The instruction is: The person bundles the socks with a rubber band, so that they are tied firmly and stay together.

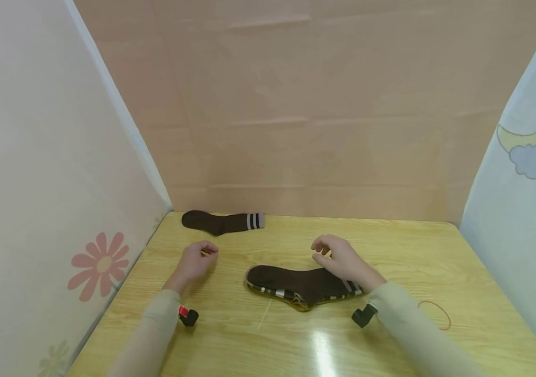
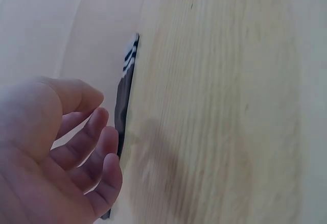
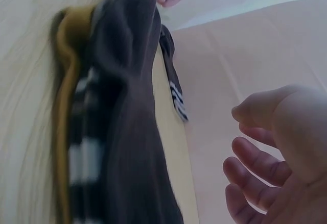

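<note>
A dark brown sock (image 1: 282, 277) lies on top of a flat stack, its striped cuff partly hidden under my right wrist. Below it show a black-and-white checked sock (image 3: 84, 157) and a mustard sock (image 3: 64, 81). My right hand (image 1: 340, 259) hovers by the stack's cuff end, fingers loosely bent around nothing. Left of the stack, my left hand (image 1: 198, 260) is held over the table, also bare, with its fingers softly curved. Just beyond that hand, a single dark brown sock (image 1: 222, 223) with a striped cuff lies flat along the back edge.
An orange elastic band (image 1: 441, 314) lies on the wooden table (image 1: 230, 335) beside my right forearm. A brown paper-like backdrop (image 1: 305, 115) rises behind the table. Patterned cloth walls (image 1: 60, 167) close in both sides. A small black device is strapped to each wrist.
</note>
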The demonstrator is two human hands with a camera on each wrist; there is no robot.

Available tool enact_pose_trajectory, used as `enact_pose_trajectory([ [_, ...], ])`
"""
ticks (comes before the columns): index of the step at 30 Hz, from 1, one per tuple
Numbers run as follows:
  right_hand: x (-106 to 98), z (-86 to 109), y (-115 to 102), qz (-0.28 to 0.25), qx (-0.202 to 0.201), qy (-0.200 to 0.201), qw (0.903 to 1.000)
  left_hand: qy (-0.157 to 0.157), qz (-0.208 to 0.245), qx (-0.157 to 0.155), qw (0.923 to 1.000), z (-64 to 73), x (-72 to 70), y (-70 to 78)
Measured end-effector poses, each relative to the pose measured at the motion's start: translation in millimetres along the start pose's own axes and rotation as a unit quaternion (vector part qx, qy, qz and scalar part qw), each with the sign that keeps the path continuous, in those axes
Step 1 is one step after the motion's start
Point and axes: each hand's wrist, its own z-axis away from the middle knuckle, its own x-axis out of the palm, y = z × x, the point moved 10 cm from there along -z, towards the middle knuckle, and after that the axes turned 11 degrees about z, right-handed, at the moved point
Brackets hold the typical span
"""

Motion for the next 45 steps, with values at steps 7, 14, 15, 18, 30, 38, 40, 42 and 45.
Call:
enact_pose_trajectory([
  [7, 16.9, -24.4, -21.6, -0.016, -0.017, -0.03, 0.9993, 0.044, -0.021, -0.022, 0.9985, -9.8, -19.9, -11.3],
  [14, 30.4, -44.3, -35.5, -0.026, -0.023, -0.053, 0.998, 0.062, -0.041, -0.038, 0.9965, -17.5, -33.8, -27.0],
  [15, 32.1, -47.1, -35.9, -0.025, -0.024, -0.056, 0.9978, 0.062, -0.043, -0.04, 0.9963, -18.7, -35.5, -28.2],
  [18, 36.4, -55.3, -37.4, -0.02, -0.022, -0.071, 0.9971, 0.059, -0.047, -0.047, 0.996, -21.9, -39.0, -32.1],
  [30, 43.7, -95.5, -39.5, -0.017, 0.005, -0.093, 0.9955, 0.068, -0.051, -0.054, 0.9949, -34.6, -52.8, -44.8],
  [38, 52.3, -110.5, -36.2, -0.035, 0.022, -0.099, 0.9942, 0.045, -0.064, -0.071, 0.9944, -40.6, -50.2, -49.7],
  [40, 55.8, -113.9, -34.6, -0.031, 0.026, -0.104, 0.9938, 0.042, -0.062, -0.075, 0.9944, -42.7, -49.8, -50.4],
  [42, 58.7, -118.1, -33.7, -0.027, 0.028, -0.107, 0.9935, 0.04, -0.059, -0.079, 0.9943, -45.2, -49.9, -52.1],
  [45, 62.6, -124.4, -33.6, -0.026, 0.03, -0.114, 0.9927, 0.043, -0.067, -0.082, 0.9934, -48.5, -50.8, -55.4],
])
